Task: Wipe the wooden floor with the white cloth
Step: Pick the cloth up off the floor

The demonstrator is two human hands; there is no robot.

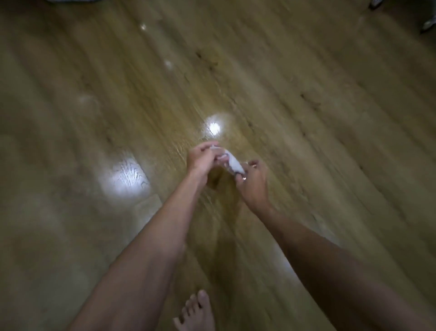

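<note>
A small white cloth (232, 163), bunched into a short roll, is held in the air between both hands above the wooden floor (306, 118). My left hand (203, 159) grips its upper left end with curled fingers. My right hand (253, 182) pinches its lower right end; a ring shows on one finger. The picture is blurred by motion, so the cloth's folds are hard to make out.
A bare foot (197, 311) stands on the floor at the bottom centre. Bright lamp reflections lie on the glossy planks left of and above the hands. Dark objects sit at the top right corner (428, 24) and the top left edge (70, 1).
</note>
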